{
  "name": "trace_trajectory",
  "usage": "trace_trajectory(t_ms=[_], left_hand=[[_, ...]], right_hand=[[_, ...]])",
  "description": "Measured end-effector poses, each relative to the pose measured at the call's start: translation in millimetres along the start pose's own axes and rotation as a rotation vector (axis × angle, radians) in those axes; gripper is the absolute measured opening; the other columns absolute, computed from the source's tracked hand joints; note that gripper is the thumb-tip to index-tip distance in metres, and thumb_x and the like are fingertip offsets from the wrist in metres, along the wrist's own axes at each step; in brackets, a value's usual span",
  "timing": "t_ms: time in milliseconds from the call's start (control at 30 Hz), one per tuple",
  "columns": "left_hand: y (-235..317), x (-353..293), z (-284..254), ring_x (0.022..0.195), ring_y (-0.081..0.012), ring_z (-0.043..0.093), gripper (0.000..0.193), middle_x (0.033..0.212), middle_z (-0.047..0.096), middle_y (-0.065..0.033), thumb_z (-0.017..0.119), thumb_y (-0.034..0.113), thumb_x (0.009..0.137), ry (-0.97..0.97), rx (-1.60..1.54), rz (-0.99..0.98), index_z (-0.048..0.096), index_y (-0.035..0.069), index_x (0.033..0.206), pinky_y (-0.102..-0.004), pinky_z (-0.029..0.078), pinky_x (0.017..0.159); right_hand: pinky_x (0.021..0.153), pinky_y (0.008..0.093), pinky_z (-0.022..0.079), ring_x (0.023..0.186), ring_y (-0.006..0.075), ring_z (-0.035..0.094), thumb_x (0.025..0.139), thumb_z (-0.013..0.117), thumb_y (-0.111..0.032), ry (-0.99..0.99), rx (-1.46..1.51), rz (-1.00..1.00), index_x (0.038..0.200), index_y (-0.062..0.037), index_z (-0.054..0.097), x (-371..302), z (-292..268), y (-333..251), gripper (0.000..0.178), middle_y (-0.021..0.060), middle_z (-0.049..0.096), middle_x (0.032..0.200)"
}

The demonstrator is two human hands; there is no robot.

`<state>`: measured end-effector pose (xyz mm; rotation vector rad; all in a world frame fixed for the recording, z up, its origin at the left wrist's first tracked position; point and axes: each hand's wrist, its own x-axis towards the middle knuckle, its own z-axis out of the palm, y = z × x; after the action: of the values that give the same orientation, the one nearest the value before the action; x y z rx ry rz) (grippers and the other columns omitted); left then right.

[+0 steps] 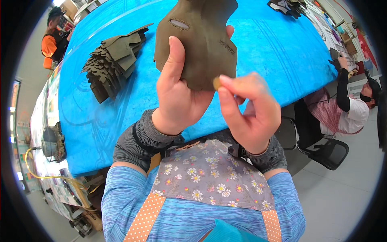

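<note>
Closest in, the right hand (252, 111) pinches a small brass stud (216, 83) against the lower edge of an olive leather piece (201, 40). The left hand (177, 92) is clamped on that piece, thumb flat across it, holding it up over the blue desk (266, 52). The stud looks not yet set. Farther off lies a fanned stack of matching pieces (113, 60) — apparently waiting.

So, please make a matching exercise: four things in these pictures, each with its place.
Things:
1. leather piece
2. pile of cut pieces
3. small round part
4. black chair

Places:
a. on the blue table, at the left
b. at the right hand fingertips
c. on the floor, at the right
d. in the left hand

Pairs: 1-d, 2-a, 3-b, 4-c
</note>
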<state>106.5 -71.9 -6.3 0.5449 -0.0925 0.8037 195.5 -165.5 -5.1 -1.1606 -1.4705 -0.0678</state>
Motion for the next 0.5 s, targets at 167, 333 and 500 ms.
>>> trace_trajectory(t_ms=[167,333,500], left_hand=[[0.8,0.4,1.3,0.122,-0.0262,0.050,0.060,0.142,0.043,-0.0173,0.030,0.049,0.102,0.017,-0.017,-0.006,0.030,0.007,0.145,-0.0396,0.045,0.097],[2.7,1.3,-5.9,0.121,-0.0260,0.051,0.061,0.140,0.045,-0.0172,0.030,0.049,0.102,0.005,0.104,0.014,0.031,0.006,0.145,-0.0386,0.046,0.097],[-0.4,1.8,-1.1,0.124,-0.0260,0.049,0.060,0.141,0.044,-0.0172,0.030,0.049,0.102,-0.006,0.009,0.007,0.030,0.006,0.145,-0.0391,0.043,0.101]], right_hand=[[0.053,0.0300,0.040,0.060,0.0195,0.054,0.074,0.072,0.004,-0.020,0.030,0.071,0.092,0.0007,0.066,-2.0,9.6,6.8,0.019,0.0081,0.065,0.077],[0.052,0.0304,0.040,0.059,0.0198,0.054,0.074,0.071,0.004,-0.188,0.100,0.065,0.091,0.0012,0.065,-5.2,5.4,4.3,0.018,0.0087,0.064,0.075],[0.050,0.0268,0.038,0.059,0.0157,0.052,0.076,0.071,0.004,0.020,0.091,0.127,0.092,0.0002,0.066,-7.9,1.4,4.7,0.017,0.0061,0.064,0.075]])
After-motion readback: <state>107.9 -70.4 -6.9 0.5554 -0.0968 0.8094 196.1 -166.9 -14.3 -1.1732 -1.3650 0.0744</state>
